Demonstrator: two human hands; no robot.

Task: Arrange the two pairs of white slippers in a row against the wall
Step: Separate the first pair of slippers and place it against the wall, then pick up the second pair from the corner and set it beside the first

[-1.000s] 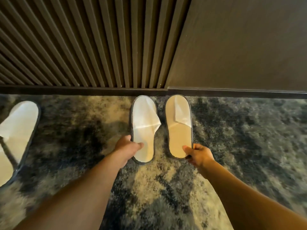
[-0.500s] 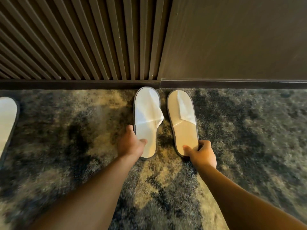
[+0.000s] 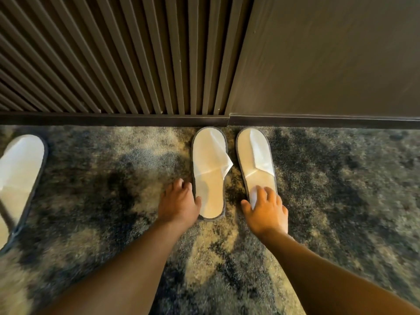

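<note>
Two white slippers with dark rims lie side by side on the carpet, toes touching the dark baseboard (image 3: 159, 120). My left hand (image 3: 179, 203) holds the left slipper (image 3: 209, 173) at its heel side, thumb on the insole and fingers outside the rim. My right hand (image 3: 266, 208) lies flat on the heel of the right slipper (image 3: 256, 160) with fingers spread. Another white slipper (image 3: 20, 169) lies at the far left, away from the wall, with part of a second one (image 3: 3, 226) cut off by the frame edge.
A slatted dark wall panel (image 3: 113, 60) meets a plain dark panel (image 3: 329, 55) just above the pair. Mottled blue and beige carpet (image 3: 102, 178) stretches between the pair and the far-left slippers, and on to the right (image 3: 352, 178).
The pair has been pushed up to the baseboard. My right hand went from pinching the right slipper's heel to lying flat on it with fingers spread. The view shifted, showing more of the far-left slipper.
</note>
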